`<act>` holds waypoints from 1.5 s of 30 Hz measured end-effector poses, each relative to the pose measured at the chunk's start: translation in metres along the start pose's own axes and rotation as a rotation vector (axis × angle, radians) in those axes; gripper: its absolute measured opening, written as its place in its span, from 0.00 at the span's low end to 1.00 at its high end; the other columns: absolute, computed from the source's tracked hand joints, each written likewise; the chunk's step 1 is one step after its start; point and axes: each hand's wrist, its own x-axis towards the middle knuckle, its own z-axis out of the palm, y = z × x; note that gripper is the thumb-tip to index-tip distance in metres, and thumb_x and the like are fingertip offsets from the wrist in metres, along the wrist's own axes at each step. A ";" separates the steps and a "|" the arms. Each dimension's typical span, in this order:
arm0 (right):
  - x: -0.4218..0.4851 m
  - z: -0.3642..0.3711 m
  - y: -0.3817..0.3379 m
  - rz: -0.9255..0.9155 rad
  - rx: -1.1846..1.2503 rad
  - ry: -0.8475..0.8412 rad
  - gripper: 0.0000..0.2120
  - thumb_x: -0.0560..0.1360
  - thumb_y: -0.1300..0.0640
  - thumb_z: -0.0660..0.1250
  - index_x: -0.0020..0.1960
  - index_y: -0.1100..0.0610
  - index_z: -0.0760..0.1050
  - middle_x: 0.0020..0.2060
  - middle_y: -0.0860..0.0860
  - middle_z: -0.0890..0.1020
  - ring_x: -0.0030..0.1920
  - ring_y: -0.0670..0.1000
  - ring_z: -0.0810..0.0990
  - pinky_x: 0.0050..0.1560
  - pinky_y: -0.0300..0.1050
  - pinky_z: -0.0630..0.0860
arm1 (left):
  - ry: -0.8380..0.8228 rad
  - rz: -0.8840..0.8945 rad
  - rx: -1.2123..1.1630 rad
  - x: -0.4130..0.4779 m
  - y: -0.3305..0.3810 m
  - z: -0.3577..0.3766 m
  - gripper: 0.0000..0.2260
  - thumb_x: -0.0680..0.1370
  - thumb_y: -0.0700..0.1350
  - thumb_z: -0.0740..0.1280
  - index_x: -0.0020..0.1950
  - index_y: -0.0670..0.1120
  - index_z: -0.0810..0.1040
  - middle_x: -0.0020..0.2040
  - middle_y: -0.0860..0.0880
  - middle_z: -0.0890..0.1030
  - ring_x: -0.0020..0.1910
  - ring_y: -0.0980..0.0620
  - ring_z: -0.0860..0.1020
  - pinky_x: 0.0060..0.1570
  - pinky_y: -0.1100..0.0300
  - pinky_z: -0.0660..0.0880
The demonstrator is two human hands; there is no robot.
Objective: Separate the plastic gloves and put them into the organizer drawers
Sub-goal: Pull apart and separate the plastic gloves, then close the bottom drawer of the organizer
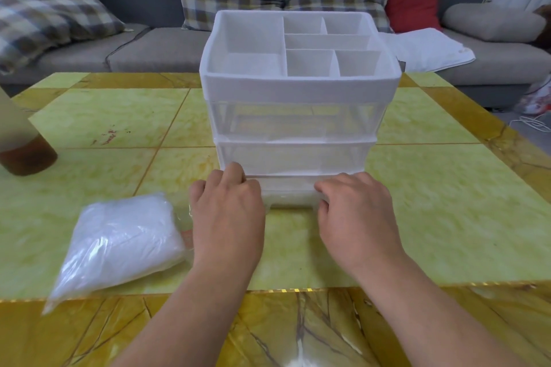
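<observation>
A white plastic organizer [299, 89] stands in the middle of the table, with a divided tray on top and see-through drawers below. Both my hands are at its lowest drawer [286, 188]. My left hand [228, 211] has its fingers curled over the drawer's front left edge. My right hand [354, 211] curls its fingers on the front right edge. A clear bag of plastic gloves [119, 238] lies on the table to the left of my left hand, apart from it.
The table [447, 217] has a yellow-green marbled top with gold trim. A frosted bottle with brown liquid [21, 140] stands at the far left. A grey sofa [149, 48] with checked cushions and a white cloth [429, 50] lies behind.
</observation>
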 end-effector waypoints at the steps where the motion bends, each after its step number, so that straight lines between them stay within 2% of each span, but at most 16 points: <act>1: 0.001 0.002 0.003 -0.012 0.003 0.005 0.10 0.62 0.67 0.72 0.36 0.52 0.80 0.32 0.47 0.78 0.37 0.56 0.73 0.42 0.46 0.68 | 0.005 -0.018 -0.022 0.001 -0.002 0.001 0.10 0.66 0.34 0.74 0.38 0.50 0.81 0.40 0.51 0.74 0.39 0.46 0.74 0.44 0.54 0.61; 3: 0.003 0.004 0.007 -0.019 0.044 0.046 0.08 0.64 0.67 0.73 0.36 0.54 0.81 0.32 0.49 0.79 0.37 0.56 0.74 0.39 0.45 0.69 | 0.030 -0.055 -0.096 0.004 -0.006 0.002 0.09 0.66 0.37 0.78 0.39 0.49 0.82 0.38 0.52 0.76 0.37 0.46 0.75 0.43 0.53 0.64; 5: 0.005 0.005 0.011 0.021 0.102 0.128 0.06 0.65 0.65 0.76 0.37 0.56 0.82 0.34 0.50 0.79 0.37 0.56 0.74 0.37 0.43 0.69 | 0.072 -0.105 -0.179 0.004 -0.010 0.003 0.06 0.68 0.41 0.79 0.41 0.48 0.84 0.40 0.50 0.77 0.41 0.44 0.76 0.43 0.51 0.67; 8: 0.007 0.006 0.017 0.135 0.175 0.205 0.05 0.67 0.61 0.79 0.42 0.56 0.85 0.39 0.50 0.78 0.43 0.55 0.74 0.41 0.42 0.67 | 0.096 -0.177 -0.216 0.007 -0.012 0.002 0.06 0.71 0.47 0.78 0.44 0.47 0.86 0.42 0.49 0.74 0.45 0.42 0.74 0.43 0.51 0.65; 13: 0.007 0.008 0.018 0.226 0.208 0.192 0.08 0.70 0.57 0.78 0.48 0.56 0.84 0.46 0.49 0.73 0.49 0.51 0.68 0.46 0.43 0.68 | 0.057 -0.128 -0.159 0.006 -0.010 0.007 0.07 0.76 0.52 0.71 0.45 0.50 0.85 0.43 0.51 0.67 0.44 0.46 0.70 0.43 0.52 0.63; 16: 0.008 0.003 0.015 0.342 0.317 0.155 0.17 0.70 0.55 0.78 0.52 0.54 0.73 0.51 0.46 0.67 0.53 0.50 0.68 0.50 0.40 0.63 | 0.103 -0.150 -0.282 0.008 -0.012 0.008 0.04 0.74 0.46 0.75 0.45 0.46 0.86 0.43 0.49 0.72 0.40 0.46 0.70 0.40 0.51 0.69; 18: 0.010 0.001 0.014 0.409 0.378 0.145 0.24 0.70 0.54 0.79 0.58 0.53 0.69 0.54 0.45 0.65 0.57 0.52 0.72 0.52 0.39 0.64 | 0.089 -0.213 -0.359 0.010 -0.014 0.006 0.06 0.74 0.45 0.76 0.49 0.46 0.85 0.46 0.49 0.74 0.43 0.44 0.75 0.41 0.51 0.72; 22: 0.015 0.002 0.018 0.506 0.592 0.051 0.37 0.71 0.54 0.78 0.73 0.53 0.62 0.62 0.48 0.74 0.60 0.52 0.77 0.52 0.39 0.68 | 0.050 -0.310 -0.440 0.013 -0.016 0.006 0.08 0.75 0.48 0.75 0.52 0.47 0.84 0.50 0.53 0.69 0.49 0.50 0.73 0.45 0.57 0.68; 25: 0.017 0.006 0.022 0.495 0.704 -0.005 0.28 0.72 0.56 0.76 0.68 0.50 0.69 0.51 0.42 0.78 0.51 0.46 0.80 0.42 0.31 0.69 | 0.028 -0.319 -0.469 0.012 -0.015 0.005 0.08 0.77 0.48 0.73 0.53 0.46 0.85 0.51 0.54 0.67 0.46 0.53 0.70 0.44 0.58 0.66; 27: 0.018 0.007 0.025 0.483 0.713 -0.007 0.23 0.72 0.57 0.76 0.64 0.48 0.73 0.47 0.40 0.79 0.45 0.42 0.77 0.39 0.28 0.66 | -0.005 -0.328 -0.487 0.012 -0.012 0.002 0.08 0.78 0.47 0.72 0.54 0.46 0.84 0.52 0.54 0.66 0.45 0.54 0.69 0.43 0.60 0.65; 32: 0.020 0.012 0.029 0.484 0.714 -0.015 0.20 0.71 0.57 0.76 0.61 0.48 0.76 0.51 0.45 0.82 0.49 0.48 0.81 0.45 0.41 0.73 | 0.004 -0.413 -0.659 0.014 -0.009 -0.001 0.16 0.76 0.44 0.74 0.60 0.49 0.72 0.59 0.54 0.68 0.48 0.54 0.73 0.46 0.60 0.66; 35: 0.021 0.014 0.029 0.474 0.717 -0.027 0.20 0.71 0.56 0.76 0.61 0.49 0.77 0.52 0.46 0.82 0.49 0.48 0.81 0.44 0.41 0.73 | -0.020 -0.485 -0.731 0.016 -0.010 0.000 0.22 0.75 0.44 0.74 0.64 0.49 0.68 0.57 0.55 0.71 0.51 0.55 0.70 0.47 0.59 0.64; 37: 0.022 0.014 0.030 0.469 0.726 -0.031 0.19 0.71 0.56 0.76 0.61 0.49 0.77 0.53 0.47 0.82 0.49 0.47 0.81 0.43 0.39 0.72 | -0.031 -0.515 -0.794 0.018 -0.011 0.001 0.26 0.74 0.43 0.75 0.67 0.49 0.66 0.58 0.56 0.74 0.54 0.53 0.72 0.49 0.58 0.65; 39: 0.021 0.013 0.032 0.465 0.745 -0.043 0.17 0.72 0.57 0.75 0.59 0.48 0.77 0.51 0.44 0.82 0.47 0.42 0.80 0.41 0.33 0.70 | -0.046 -0.523 -0.837 0.021 -0.013 0.003 0.28 0.75 0.41 0.75 0.70 0.49 0.67 0.62 0.55 0.76 0.61 0.52 0.75 0.52 0.59 0.66; 41: 0.020 0.012 0.033 0.464 0.767 -0.066 0.17 0.73 0.57 0.75 0.58 0.46 0.75 0.47 0.39 0.80 0.45 0.36 0.78 0.39 0.29 0.69 | -0.057 -0.505 -0.809 0.023 -0.016 0.005 0.26 0.75 0.41 0.74 0.70 0.49 0.70 0.63 0.54 0.78 0.62 0.50 0.76 0.52 0.59 0.67; 45: 0.021 0.011 0.034 0.500 0.790 -0.057 0.20 0.72 0.58 0.76 0.62 0.49 0.76 0.50 0.41 0.82 0.49 0.44 0.81 0.48 0.41 0.75 | -0.044 -0.481 -0.744 0.023 -0.020 0.008 0.25 0.74 0.41 0.75 0.68 0.51 0.71 0.57 0.51 0.80 0.56 0.48 0.78 0.50 0.56 0.71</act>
